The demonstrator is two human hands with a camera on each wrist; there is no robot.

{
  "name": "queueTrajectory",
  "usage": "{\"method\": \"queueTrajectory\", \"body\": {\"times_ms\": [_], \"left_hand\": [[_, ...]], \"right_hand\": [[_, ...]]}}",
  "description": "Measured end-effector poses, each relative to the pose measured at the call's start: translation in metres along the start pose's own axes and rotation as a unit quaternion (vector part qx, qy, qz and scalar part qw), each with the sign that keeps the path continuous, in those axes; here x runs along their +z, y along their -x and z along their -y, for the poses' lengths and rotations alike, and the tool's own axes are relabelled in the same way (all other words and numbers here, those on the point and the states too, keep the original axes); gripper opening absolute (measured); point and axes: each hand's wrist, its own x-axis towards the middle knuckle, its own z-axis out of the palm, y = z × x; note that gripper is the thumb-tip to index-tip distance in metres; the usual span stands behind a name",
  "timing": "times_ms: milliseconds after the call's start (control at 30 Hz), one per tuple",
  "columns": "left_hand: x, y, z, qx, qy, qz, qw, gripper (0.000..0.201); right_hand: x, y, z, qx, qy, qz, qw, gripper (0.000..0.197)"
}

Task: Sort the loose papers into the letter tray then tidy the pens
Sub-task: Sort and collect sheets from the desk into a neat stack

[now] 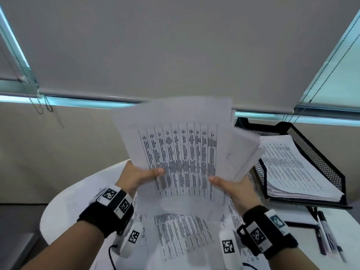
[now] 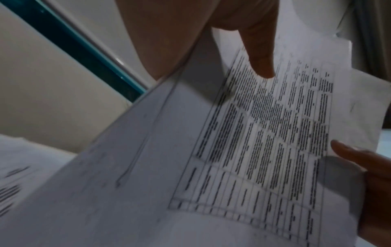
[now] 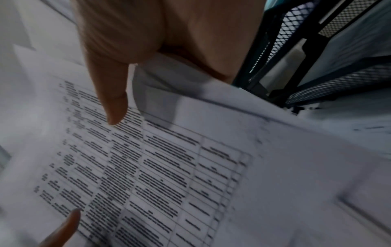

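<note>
Head view takes in a white round tabletop (image 1: pixel 64 199) under both wrists, with printed sheets (image 1: pixel 181 232) spread flat on it below the hands. To the right of the right hand stands a black mesh letter tray (image 1: pixel 319 152), already carrying a thick pile of papers (image 1: pixel 292 172). Lifted clear of the tabletop between the two hands is a fanned stack of loose papers (image 1: pixel 175 141), its top sheet a printed table. The left hand (image 1: pixel 136 176) clamps the stack's lower left edge, thumb pressed on the front. The right hand (image 1: pixel 231 187) clamps the lower right edge the same way. Near the right wrist, on its right, several pens (image 1: pixel 325 234) lie side by side.
</note>
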Motion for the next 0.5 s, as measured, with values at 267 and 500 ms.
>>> {"method": "queueTrajectory", "body": {"times_ms": [267,500], "left_hand": [[0.006,-0.001,0.018,-0.03,0.028,0.008,0.999,0.081],[0.003,-0.005,0.002,0.023,0.052,0.016,0.998,0.069]], "right_hand": [[0.01,-0.003,-0.013,0.034,-0.029,-0.05,0.998,0.084],[0.003,-0.008,-0.001,-0.05,-0.013,-0.036,0.998,0.028]]}}
